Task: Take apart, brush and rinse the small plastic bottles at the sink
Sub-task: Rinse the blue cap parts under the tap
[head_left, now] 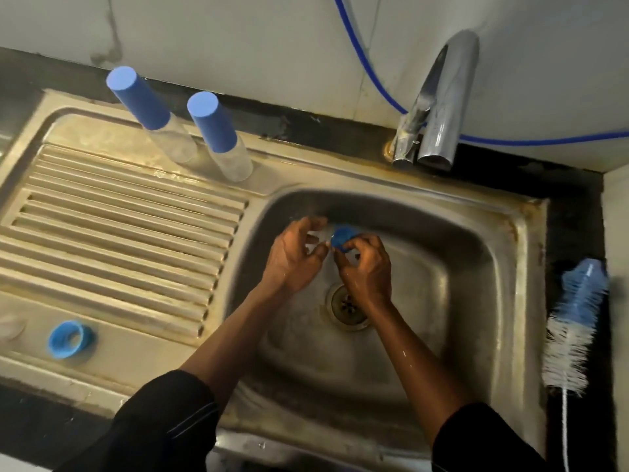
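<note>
Both arms reach in from the near edge over the sink, wrists bent down, hands meeting at the basin's far side above the drain. Left hand has fingers curled round a clear bottle. Right hand pinches the blue cap at the bottle's right end w/ thumb and fingertips. The bottle is blurred and mostly covered by fingers, so can't tell if the cap is on or off the neck. Dark sleeves are cut off at the near edge. On the far ledge, left of the tap, stands a capped bottle w/ a second capped bottle just beside it. A loose blue cap lies near-left on the drainboard. A bottle brush lies right of the sink, handle running off the near edge. A blue hose runs along the wall behind the tap.
</note>
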